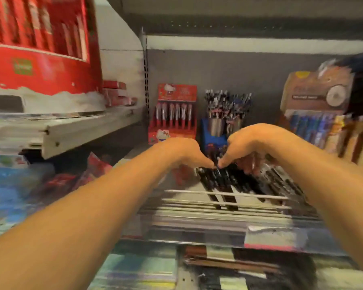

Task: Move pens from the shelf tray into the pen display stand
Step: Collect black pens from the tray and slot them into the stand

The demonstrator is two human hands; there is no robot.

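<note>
Both hands, the left hand [181, 152] and the right hand [246, 146], are curling over the black pens [220, 178] in front of the pen display stand [215, 133]; I cannot tell whether they are holding any.

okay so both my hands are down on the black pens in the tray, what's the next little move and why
Probably close the right hand on a few black pens and lift toward the blue stand behind: both thumbs touch the pile, left hand too, but nothing looks lifted; blur hides the grip.
</note>
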